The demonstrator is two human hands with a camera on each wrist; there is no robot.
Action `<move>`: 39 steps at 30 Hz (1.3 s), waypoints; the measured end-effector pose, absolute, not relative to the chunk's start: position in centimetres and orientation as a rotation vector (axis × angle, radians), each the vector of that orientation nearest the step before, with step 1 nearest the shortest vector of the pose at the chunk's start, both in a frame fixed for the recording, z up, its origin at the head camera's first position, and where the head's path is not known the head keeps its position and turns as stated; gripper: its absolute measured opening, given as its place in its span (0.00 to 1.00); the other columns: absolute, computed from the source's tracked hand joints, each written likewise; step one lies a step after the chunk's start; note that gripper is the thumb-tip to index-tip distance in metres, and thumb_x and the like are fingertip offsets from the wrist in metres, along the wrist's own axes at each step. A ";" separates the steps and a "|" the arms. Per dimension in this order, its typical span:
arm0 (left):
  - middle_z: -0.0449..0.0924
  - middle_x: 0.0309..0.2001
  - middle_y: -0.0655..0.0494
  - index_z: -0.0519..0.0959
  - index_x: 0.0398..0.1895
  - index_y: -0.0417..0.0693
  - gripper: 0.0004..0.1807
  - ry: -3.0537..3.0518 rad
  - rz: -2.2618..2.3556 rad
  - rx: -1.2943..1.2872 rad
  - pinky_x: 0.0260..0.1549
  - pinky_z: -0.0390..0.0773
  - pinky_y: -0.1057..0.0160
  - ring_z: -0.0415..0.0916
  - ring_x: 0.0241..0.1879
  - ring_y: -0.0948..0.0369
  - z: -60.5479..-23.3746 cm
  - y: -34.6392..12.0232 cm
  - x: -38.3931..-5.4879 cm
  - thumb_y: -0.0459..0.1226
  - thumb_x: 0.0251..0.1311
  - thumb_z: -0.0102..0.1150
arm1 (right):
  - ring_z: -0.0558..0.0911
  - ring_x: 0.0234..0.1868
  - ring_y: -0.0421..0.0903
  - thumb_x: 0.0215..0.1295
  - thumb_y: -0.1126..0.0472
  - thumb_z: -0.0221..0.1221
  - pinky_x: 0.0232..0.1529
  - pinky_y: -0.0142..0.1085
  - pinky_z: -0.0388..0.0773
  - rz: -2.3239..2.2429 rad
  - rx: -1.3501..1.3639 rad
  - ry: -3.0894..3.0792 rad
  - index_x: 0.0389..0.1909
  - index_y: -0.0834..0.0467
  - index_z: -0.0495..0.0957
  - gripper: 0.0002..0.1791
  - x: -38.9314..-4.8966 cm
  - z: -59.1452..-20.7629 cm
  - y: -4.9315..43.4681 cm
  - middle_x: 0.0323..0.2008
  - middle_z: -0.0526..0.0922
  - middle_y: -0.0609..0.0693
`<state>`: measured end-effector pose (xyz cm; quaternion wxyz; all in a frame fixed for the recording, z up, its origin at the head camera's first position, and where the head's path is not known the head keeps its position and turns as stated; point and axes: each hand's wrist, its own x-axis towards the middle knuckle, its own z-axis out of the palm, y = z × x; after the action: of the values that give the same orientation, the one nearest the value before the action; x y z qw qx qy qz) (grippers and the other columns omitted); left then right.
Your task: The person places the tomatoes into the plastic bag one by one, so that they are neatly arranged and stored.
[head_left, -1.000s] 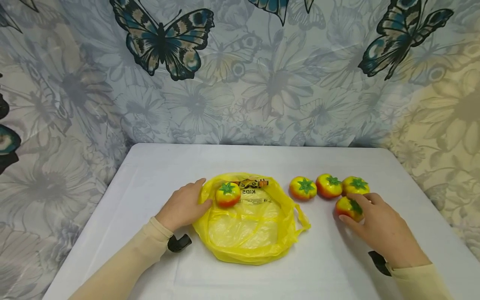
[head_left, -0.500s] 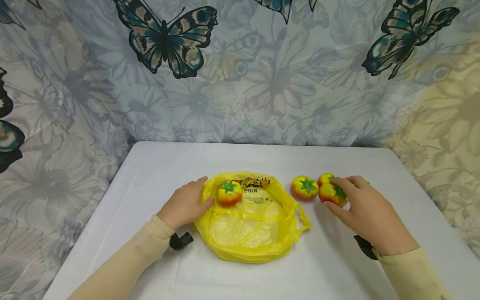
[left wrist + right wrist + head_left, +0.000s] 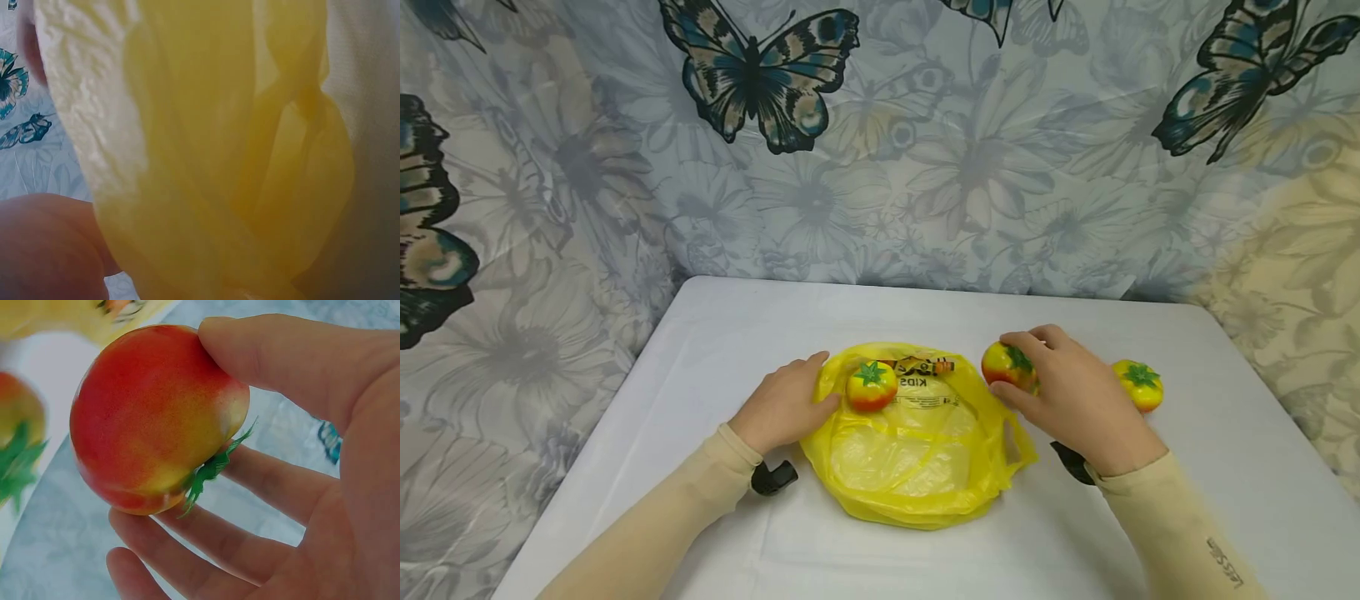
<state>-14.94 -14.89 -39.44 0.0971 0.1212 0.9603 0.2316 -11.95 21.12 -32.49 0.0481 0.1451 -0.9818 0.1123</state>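
A yellow plastic bag lies spread with its mouth open, a red-and-yellow tomato inside near its left rim. At that rim my left hand holds the edge, thumb on the near side and fingers beyond; in the left wrist view the yellow film hides most of the hand. My right hand holds another tomato between thumb and fingertips, just right of the bag. Its green leafy top faces the palm in the right wrist view.
One more tomato sits on the white table beyond the right hand. A blurred tomato shows at the left of the right wrist view. Butterfly-patterned cloth rises behind the table. The bag's handle loop sticks out rightward.
My right hand has picked up the nearest tomato of the right-hand group and carried it left toward the bag. The left hand stays at the bag's rim; the head view has shifted slightly.
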 end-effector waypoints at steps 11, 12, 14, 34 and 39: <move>0.77 0.72 0.35 0.63 0.83 0.39 0.40 2.832 0.693 0.376 0.71 0.76 0.38 0.77 0.70 0.39 -39.2 -14.3 -15.0 0.50 0.75 0.59 | 0.87 0.47 0.58 0.68 0.49 0.74 0.49 0.57 0.88 0.407 0.544 -2.954 0.67 0.55 0.81 0.31 -13.6 -33.1 17.6 0.61 0.81 0.61; 0.77 0.72 0.35 0.63 0.83 0.39 0.40 2.830 0.695 0.376 0.71 0.76 0.38 0.77 0.70 0.39 -39.2 -14.3 -15.0 0.50 0.75 0.59 | 0.87 0.47 0.57 0.68 0.49 0.74 0.50 0.56 0.88 0.408 0.554 -2.956 0.67 0.55 0.81 0.31 -13.6 -33.2 17.5 0.60 0.82 0.60; 0.77 0.72 0.35 0.63 0.83 0.38 0.40 2.832 0.690 0.376 0.71 0.76 0.38 0.78 0.70 0.39 -39.4 -14.3 -14.9 0.50 0.76 0.59 | 0.87 0.48 0.56 0.68 0.48 0.74 0.51 0.56 0.88 0.413 0.574 -2.971 0.67 0.55 0.81 0.31 -13.7 -33.6 17.1 0.60 0.82 0.59; 0.79 0.70 0.34 0.64 0.82 0.36 0.40 2.858 0.684 0.390 0.70 0.77 0.39 0.79 0.69 0.39 -39.3 -14.8 -14.9 0.48 0.74 0.60 | 0.86 0.49 0.51 0.66 0.46 0.75 0.54 0.50 0.88 0.458 0.774 -2.980 0.67 0.51 0.82 0.31 -14.6 -35.2 14.2 0.59 0.83 0.55; 0.78 0.71 0.34 0.64 0.82 0.37 0.41 2.854 0.683 0.386 0.71 0.77 0.39 0.78 0.69 0.39 -39.4 -14.8 -14.9 0.49 0.75 0.60 | 0.85 0.46 0.51 0.66 0.47 0.76 0.51 0.49 0.89 0.422 0.791 -2.989 0.67 0.50 0.82 0.31 -14.7 -35.6 13.9 0.58 0.82 0.55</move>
<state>-14.88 -14.84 -39.36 0.0909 0.1300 0.9602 0.2298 -14.72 13.92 -35.64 0.0103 0.2534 -0.9578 0.1352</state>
